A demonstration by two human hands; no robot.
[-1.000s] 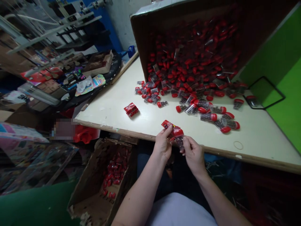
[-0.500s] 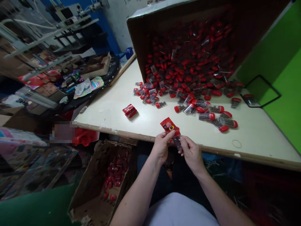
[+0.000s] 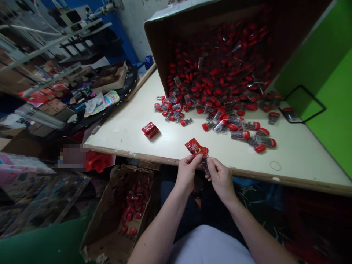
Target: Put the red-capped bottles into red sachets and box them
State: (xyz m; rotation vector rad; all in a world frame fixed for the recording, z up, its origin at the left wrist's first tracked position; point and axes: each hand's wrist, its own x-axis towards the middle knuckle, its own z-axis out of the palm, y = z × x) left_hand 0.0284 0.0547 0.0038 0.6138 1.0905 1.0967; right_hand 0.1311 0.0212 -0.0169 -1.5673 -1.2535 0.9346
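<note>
Change noted: the red printed card has turned its printed face up into view, where a second ago it appeared more nearly edge-on. In my judgement, this makes its artwork easier to check while both hands have hold of the work.

Grip: the left hand is clamped, thumb uppermost, on the card's lower part. The right hand is closed on the clear packet of dark pellets, just beside the left fingertips. Both items are held at the front edge of the worktable; the fingers cover where they meet, so I cannot tell whether they are joined.

Surroundings: a red packet bundle lies on the tabletop, left of the card. Beyond the hands, red-capped clear containers spill from a large cardboard box lying on its side. The loose ones nearest could crowd any reach to the right. A rubber band (thin, and easily overlooked) lies near the front edge, and a black wire frame leans by the green panel. Below, a worn carton holds red packets.
</note>
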